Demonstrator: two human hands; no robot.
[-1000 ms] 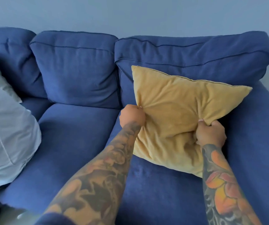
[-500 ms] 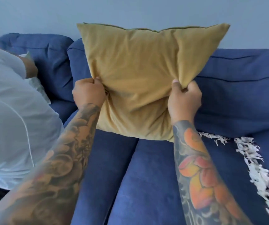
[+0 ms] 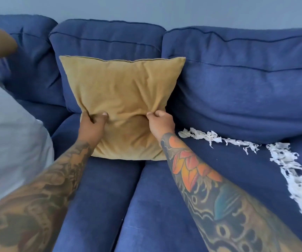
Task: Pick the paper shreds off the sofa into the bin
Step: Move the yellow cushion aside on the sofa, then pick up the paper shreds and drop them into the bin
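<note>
The square mustard-yellow fabric cushion [image 3: 121, 108], now set down on the middle seat, is pinched by the left hand [image 3: 92, 127] and right hand [image 3: 162, 124]; white paper shreds [image 3: 283, 160] (newly uncovered) lie beyond, on the blue fabric sofa [image 3: 164, 206], ready for picking.

You have no text, label, brand, number or sign to read anywhere in this view
</note>
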